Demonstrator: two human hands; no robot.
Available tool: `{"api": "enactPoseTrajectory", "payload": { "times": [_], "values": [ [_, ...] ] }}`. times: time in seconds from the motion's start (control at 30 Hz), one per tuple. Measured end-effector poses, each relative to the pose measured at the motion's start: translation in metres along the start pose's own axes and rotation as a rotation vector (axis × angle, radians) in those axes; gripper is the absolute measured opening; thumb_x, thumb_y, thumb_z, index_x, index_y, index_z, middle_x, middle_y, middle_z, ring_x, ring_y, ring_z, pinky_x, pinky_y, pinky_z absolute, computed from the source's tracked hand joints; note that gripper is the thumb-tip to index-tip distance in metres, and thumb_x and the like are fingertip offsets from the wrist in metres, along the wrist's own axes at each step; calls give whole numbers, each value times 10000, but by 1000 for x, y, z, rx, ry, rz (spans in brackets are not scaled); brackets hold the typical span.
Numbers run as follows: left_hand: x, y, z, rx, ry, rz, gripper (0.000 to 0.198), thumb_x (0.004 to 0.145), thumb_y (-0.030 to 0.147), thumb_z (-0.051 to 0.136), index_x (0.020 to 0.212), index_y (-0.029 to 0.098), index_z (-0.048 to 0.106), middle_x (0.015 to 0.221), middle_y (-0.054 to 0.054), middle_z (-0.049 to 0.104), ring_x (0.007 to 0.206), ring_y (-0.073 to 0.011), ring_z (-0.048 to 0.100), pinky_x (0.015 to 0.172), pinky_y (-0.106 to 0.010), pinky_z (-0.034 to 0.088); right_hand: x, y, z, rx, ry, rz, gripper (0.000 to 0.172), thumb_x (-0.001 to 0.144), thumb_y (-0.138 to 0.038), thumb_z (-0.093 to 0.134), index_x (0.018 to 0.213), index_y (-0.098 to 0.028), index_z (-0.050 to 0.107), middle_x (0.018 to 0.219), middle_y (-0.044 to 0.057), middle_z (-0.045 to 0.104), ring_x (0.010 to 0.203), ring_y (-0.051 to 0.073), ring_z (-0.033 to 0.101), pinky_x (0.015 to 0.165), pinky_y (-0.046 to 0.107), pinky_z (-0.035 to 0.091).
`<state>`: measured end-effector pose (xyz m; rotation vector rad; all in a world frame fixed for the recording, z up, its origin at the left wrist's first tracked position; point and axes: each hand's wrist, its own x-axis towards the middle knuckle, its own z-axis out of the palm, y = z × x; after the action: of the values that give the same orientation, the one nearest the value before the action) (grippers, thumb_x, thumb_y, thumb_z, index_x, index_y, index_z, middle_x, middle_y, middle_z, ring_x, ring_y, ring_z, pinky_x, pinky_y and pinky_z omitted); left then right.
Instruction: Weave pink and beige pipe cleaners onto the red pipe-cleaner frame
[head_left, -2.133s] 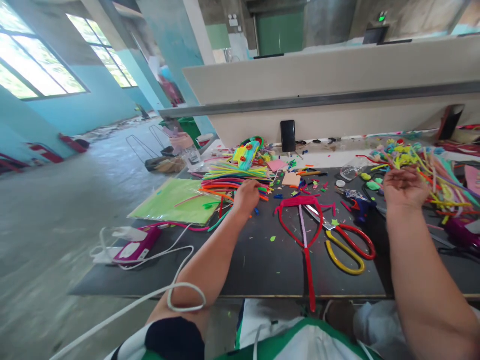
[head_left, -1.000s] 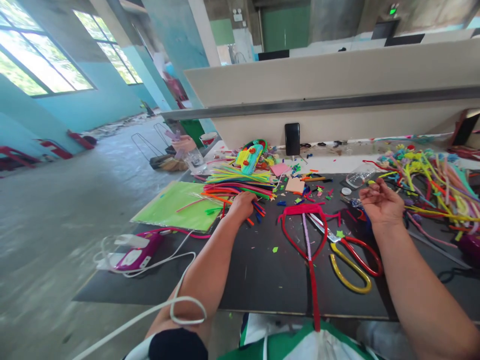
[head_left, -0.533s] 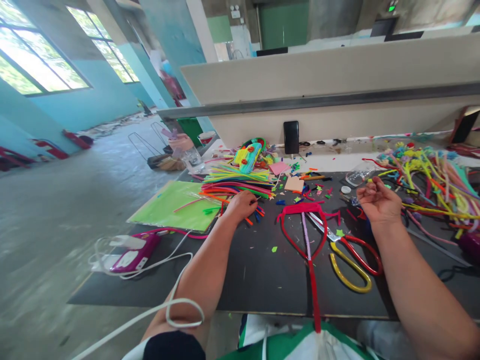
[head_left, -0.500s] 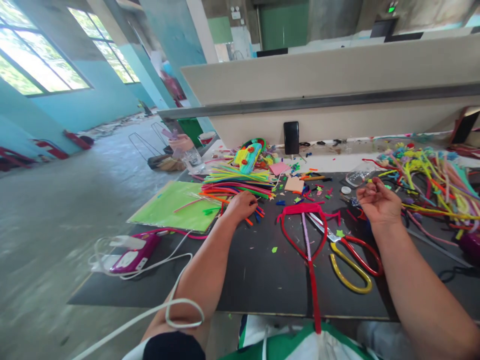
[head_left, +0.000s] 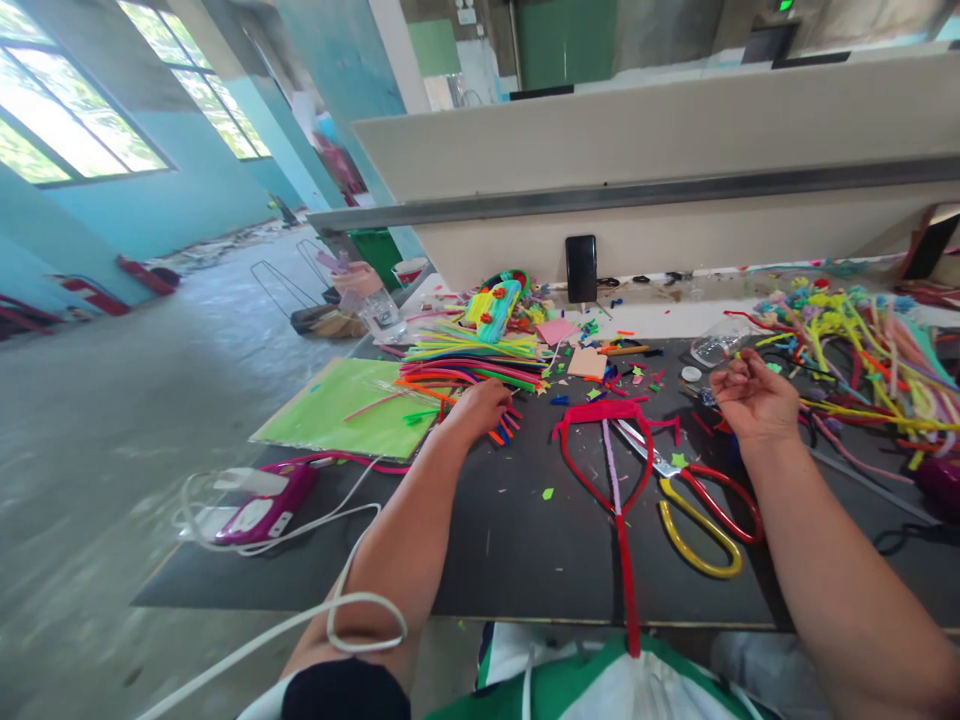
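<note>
Red fuzzy-stick frame (head_left: 606, 411): crosses scissors (head_left: 666, 470).
Left hand (head_left: 476, 408): at coloured sticks (head_left: 517, 372), grip unclear.
Right hand (head_left: 757, 400): fingers curled, hold unclear.

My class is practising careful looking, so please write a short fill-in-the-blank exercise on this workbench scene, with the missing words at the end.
1. The scissors have one red handle and one ____ handle.
2. A small green cut-out shaped like a ____ lies at the scissors' joint.
3. The hand nearest the flat green sheet is the person's ____ hand.

Missing words: yellow; star; left.
</note>
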<state>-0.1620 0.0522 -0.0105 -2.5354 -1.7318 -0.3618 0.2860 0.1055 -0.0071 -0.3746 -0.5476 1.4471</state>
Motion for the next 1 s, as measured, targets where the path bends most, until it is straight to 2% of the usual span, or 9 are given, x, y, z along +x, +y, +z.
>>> {"api": "enactPoseTrajectory", "payload": {
  "times": [0.2, 0.43, 0.53, 0.6, 0.73, 0.83, 0.93, 1.0],
  "values": [
    [3, 11, -1, 25, 35, 70, 172, 821, 196, 487, 882, 193, 648, 890, -61, 639, 868, -185, 575, 779, -286, 424, -2, 2, 6, -40, -7, 13, 141, 726, -140, 592, 856, -189, 620, 644, -39, 566, 514, 61, 517, 638, 273, 541],
    [7, 25, 6, -16, 121, 111, 134, 804, 225, 521, 860, 204, 640, 866, -60, 659, 898, -219, 577, 848, -355, 394, -5, 6, 14, -201, -47, -2, 135, 711, -148, 614, 839, -191, 623, 618, -33, 586, 508, 75, 522, 619, 270, 530],
    [8, 29, 13, -77, 165, 117, 129, 795, 215, 530, 854, 207, 645, 852, -54, 663, 892, -214, 584, 866, -364, 384, -11, 9, 23, -418, -124, -49, 144, 697, -170, 646, 840, -174, 641, 628, -13, 606, 552, 94, 554, 557, 227, 480],
    [9, 29, 17, -113, 194, 110, 119, 791, 214, 534, 832, 206, 645, 832, -49, 665, 871, -209, 592, 862, -361, 383, -19, 16, 39, -677, -214, -68, 144, 721, -198, 636, 862, -174, 653, 661, -8, 627, 570, 99, 565, 558, 223, 459],
    [9, 28, 22, -174, 245, 122, 121, 806, 241, 530, 815, 203, 644, 811, -47, 669, 833, -204, 601, 830, -349, 390, -33, 56, 93, -1333, -523, -52, 186, 772, -179, 543, 913, -198, 662, 729, -6, 660, 619, 125, 583, 642, 264, 458],
    [10, 28, 24, -202, 287, 141, 117, 800, 215, 525, 819, 200, 639, 806, -47, 673, 821, -202, 608, 832, -346, 392, -37, 104, 137, -1684, -760, -155, 203, 788, -190, 531, 944, -198, 660, 908, 45, 692, 827, 179, 617, 754, 294, 438],
    [10, 27, 25, -211, 319, 157, 118, 791, 186, 510, 804, 188, 628, 766, -52, 662, 788, -200, 609, 799, -335, 405, -38, 150, 169, -1974, -869, -161, 252, 827, -299, 525, 1014, -175, 641, 1001, 113, 684, 930, 258, 617, 777, 356, 431],
    [10, 25, 25, -217, 332, 169, 106, 782, 182, 506, 757, 175, 609, 722, -59, 642, 744, -199, 602, 735, -317, 414, -37, 171, 182, -2094, -893, -176, 240, 818, -250, 522, 1004, -163, 647, 1022, 131, 682, 935, 278, 624, 784, 377, 427]
  ]
}}
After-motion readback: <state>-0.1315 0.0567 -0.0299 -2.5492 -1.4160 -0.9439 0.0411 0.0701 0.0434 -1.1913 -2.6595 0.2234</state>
